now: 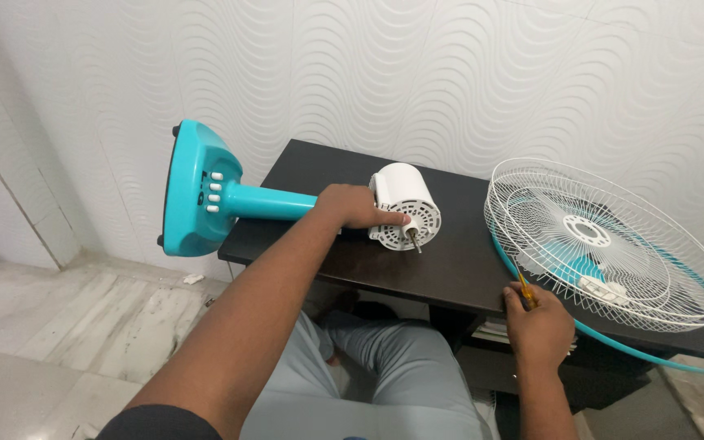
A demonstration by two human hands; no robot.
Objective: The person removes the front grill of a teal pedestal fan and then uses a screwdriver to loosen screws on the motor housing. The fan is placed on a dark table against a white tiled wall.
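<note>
1. Fan motor housing (405,205), white and round with a vented face, is lying on its side on the dark table (450,265), its thin metal shaft (412,239) pointing toward the person.
2. Left hand (358,207) is resting over the neck where the teal stem (275,202) is meeting the housing, fingers pressed together and curling around it, the thumb lying against the white vented face.
3. Teal stem is running left off the table edge to the teal base (193,189), which is hanging on edge beyond the table with a row of white buttons (214,192) facing the camera.
4. Right hand (538,327) is sitting at the near table edge, fingers closed in a fist around a screwdriver with a yellow handle (525,288); only a short piece of the handle is showing above the fist.
5. White wire fan guards (605,240) are lying stacked flat on the right part of the table, just beside the right hand, with teal blades (580,267) showing through the wires and a teal rim ring (637,346) jutting past the table edge.
6. Person's legs in light grey trousers (385,367) are showing below the table.
</note>
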